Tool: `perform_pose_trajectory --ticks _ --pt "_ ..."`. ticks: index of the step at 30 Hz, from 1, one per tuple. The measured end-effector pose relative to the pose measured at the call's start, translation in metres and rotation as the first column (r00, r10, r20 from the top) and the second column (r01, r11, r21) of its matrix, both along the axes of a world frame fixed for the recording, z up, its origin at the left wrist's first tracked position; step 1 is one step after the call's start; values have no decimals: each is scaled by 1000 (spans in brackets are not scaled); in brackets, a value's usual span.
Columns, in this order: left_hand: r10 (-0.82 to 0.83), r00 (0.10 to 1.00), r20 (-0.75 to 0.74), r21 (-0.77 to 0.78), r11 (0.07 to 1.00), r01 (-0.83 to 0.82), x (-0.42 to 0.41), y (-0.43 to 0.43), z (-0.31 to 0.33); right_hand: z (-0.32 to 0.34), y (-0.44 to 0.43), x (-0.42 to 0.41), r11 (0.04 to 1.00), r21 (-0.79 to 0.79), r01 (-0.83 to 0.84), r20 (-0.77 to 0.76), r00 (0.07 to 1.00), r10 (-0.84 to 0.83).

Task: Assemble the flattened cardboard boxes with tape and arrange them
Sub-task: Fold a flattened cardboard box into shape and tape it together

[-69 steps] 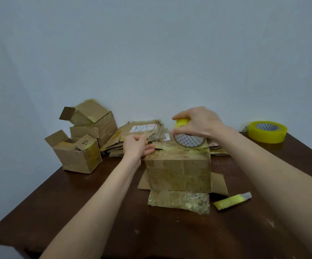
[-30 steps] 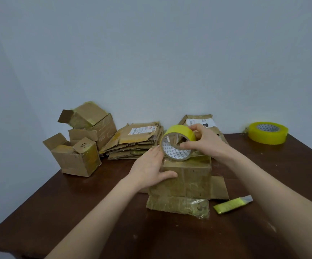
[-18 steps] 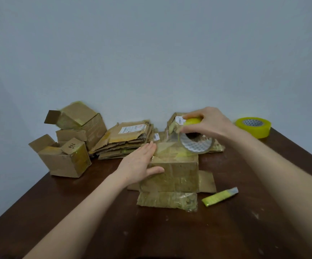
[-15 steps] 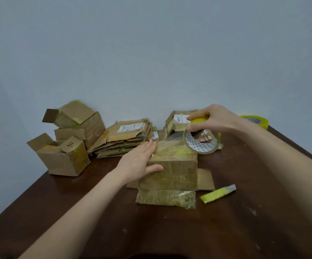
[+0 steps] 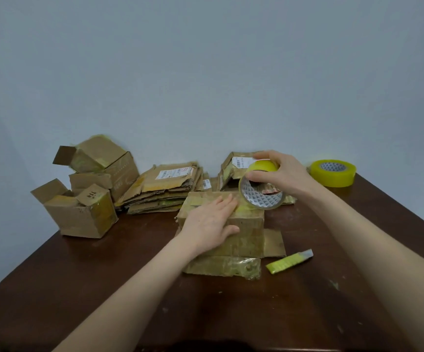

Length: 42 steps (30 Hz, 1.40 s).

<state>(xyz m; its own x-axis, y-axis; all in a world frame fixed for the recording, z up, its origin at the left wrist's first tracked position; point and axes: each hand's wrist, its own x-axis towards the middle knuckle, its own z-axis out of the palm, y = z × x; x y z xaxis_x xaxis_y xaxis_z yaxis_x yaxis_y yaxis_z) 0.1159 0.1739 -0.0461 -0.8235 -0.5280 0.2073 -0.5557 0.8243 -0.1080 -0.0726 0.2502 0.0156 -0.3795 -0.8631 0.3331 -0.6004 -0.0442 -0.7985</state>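
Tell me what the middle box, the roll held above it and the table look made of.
Middle box: brown cardboard, likely corrugated, matte and worn, with glossy yellowish tape patches; creased flaps show it. Tape roll: translucent yellow plastic film, shiny, probably on a printed cardboard core. Table: dark brown wood or veneer, semi-gloss with scuffs; which one cannot be told.

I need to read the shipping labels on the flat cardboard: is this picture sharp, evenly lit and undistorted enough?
Head view, light: soft and even, faint shadows under the box, dull sheen on the table. Head view, sharpness: the label is too small and soft to read. Head view, distortion: wide-angle stretch swells the forearms near the bottom edge.
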Motion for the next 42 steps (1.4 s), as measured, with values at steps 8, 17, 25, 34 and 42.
perform_pose_trajectory --ticks 8,17,25,34,42 --pt "64 993 97 15 998 -66 26 -28 3 -22 0 1 993 -115 -34 332 941 71" --pt "88 988 128 31 995 -93 23 -24 5 -38 23 -37 999 19 -34 145 989 31" --pt "236 969 77 114 963 -243 -5 -10 11 -63 12 -30 993 77 -93 102 991 85" --pt "24 999 -24 20 1000 -23 -25 0 -2 -82 1 -35 994 77 -71 111 992 62" --pt "85 996 -19 -25 996 -85 -19 -22 -11 -79 3 -29 997 55 -47 135 990 39"
